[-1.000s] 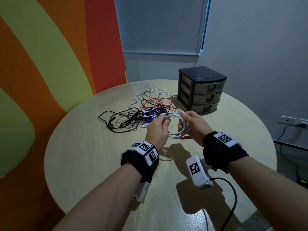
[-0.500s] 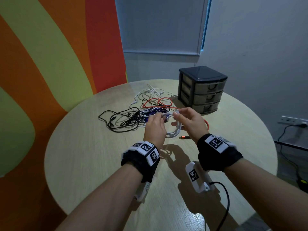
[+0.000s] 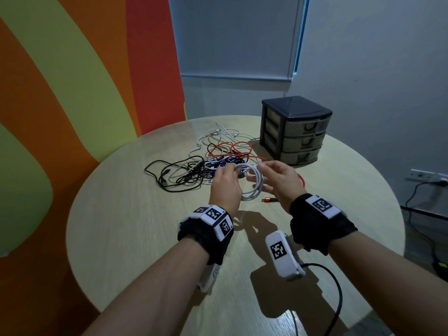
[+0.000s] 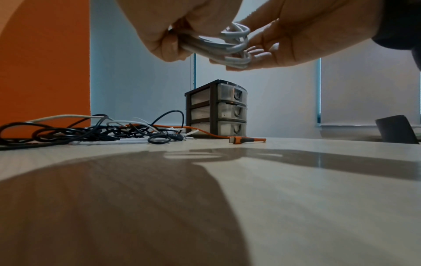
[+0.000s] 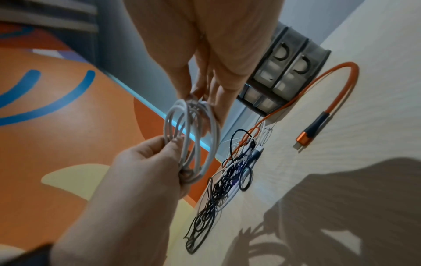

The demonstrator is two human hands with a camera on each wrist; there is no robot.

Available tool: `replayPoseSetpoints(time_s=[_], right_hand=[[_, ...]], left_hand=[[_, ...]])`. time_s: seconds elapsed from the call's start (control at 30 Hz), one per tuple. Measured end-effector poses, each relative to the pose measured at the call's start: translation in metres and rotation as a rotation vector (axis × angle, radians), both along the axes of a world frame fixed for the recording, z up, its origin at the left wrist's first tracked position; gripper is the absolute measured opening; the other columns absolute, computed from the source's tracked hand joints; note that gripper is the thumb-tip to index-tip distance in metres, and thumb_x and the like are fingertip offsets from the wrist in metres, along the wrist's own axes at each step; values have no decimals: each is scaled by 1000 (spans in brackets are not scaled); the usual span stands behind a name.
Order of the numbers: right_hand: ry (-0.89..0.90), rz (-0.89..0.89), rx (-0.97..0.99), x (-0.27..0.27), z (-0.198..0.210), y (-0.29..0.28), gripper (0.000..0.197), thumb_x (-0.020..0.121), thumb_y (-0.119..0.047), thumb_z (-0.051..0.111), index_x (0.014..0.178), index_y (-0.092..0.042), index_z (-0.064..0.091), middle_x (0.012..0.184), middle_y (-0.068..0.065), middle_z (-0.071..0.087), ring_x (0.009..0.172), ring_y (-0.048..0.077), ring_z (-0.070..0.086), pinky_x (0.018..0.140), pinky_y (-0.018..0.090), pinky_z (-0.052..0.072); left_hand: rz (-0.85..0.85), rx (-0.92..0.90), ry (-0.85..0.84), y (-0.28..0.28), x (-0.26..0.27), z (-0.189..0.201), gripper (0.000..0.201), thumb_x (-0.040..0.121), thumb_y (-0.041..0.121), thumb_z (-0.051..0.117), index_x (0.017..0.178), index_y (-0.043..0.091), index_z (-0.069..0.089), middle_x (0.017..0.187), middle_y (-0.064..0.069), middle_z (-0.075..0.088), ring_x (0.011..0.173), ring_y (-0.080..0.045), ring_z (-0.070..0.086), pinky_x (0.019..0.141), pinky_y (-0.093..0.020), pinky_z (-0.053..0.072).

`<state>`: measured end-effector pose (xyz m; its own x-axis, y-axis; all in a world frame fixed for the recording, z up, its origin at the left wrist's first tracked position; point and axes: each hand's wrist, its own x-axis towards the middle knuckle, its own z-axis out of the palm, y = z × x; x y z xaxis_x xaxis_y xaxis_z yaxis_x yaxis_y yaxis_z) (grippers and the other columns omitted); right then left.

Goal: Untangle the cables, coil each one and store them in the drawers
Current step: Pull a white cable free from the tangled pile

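You hold a white cable (image 3: 253, 183) in the air between your two hands, above the near middle of the counter (image 3: 135, 229), and it is already wound into several round loops. Your left hand (image 3: 224, 183) has its fingers (image 5: 159, 149) curled tight round the left side of the coil, pinching the loops together so they cannot spring apart. Your right hand (image 3: 278, 178) takes the opposite side: its fingers (image 4: 262, 52) lie fairly straight along the loops with the fingertips closed lightly on the strands, which looks like a guiding hold for laying in or tucking the last turn, not a firm clamp. So the coil sits right between the two hands, touching both, clear of the counter.

The coil is kept lifted, I judge, so that it stays free of the tangle (image 3: 194, 170) of black, white and blue cables lying just beyond your hands on the far left side. An orange cable (image 5: 330, 86) runs out of that heap and curves round to the right, its plug end (image 3: 270, 200) lying on the counter just below the coil, close but apart from it.

The drawer unit (image 3: 295, 132) stands at the far right, beyond the heap, and all three drawers look closed. This coil seems nearly finished, so you will need one hand free to pull a drawer open while the other keeps the loops pinched.
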<state>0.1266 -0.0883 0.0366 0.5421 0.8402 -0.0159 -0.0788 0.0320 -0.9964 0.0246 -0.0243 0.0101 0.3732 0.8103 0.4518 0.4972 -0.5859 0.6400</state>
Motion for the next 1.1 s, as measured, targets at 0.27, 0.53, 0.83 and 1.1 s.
replayPoseSetpoints(time_s=[0.27, 0.53, 0.83, 1.1], right_hand=[[-121, -17, -33, 10, 5, -7, 7, 83, -3, 65, 83, -3, 58, 93, 19, 67, 87, 33, 67, 69, 31, 59], [-208, -49, 13, 4, -7, -7, 6, 82, -4, 65, 79, -8, 62, 92, 20, 69, 82, 27, 66, 79, 37, 56], [-7, 108, 46, 14, 0, -18, 5, 81, -5, 67, 83, -8, 63, 85, 10, 69, 77, 19, 65, 75, 27, 56], [255, 225, 68, 11, 0, -17, 24, 88, 9, 43, 102, -4, 57, 94, 17, 70, 76, 24, 71, 73, 32, 57]], left_hand=[[8, 10, 17, -1, 0, 0, 24, 97, 5, 39, 113, 0, 56, 107, -18, 56, 92, -27, 52, 68, -16, 24], [54, -18, 46, -1, -1, 0, 27, 98, 6, 38, 118, 4, 56, 110, -18, 52, 92, -28, 52, 70, -21, 32], [46, -26, 60, -1, 1, 0, 28, 98, 7, 37, 120, 5, 54, 111, -17, 52, 93, -27, 52, 67, -17, 26], [-9, 5, -36, -5, -1, 3, 27, 96, 2, 39, 116, 2, 57, 107, -19, 57, 91, -26, 52, 68, -14, 24]])
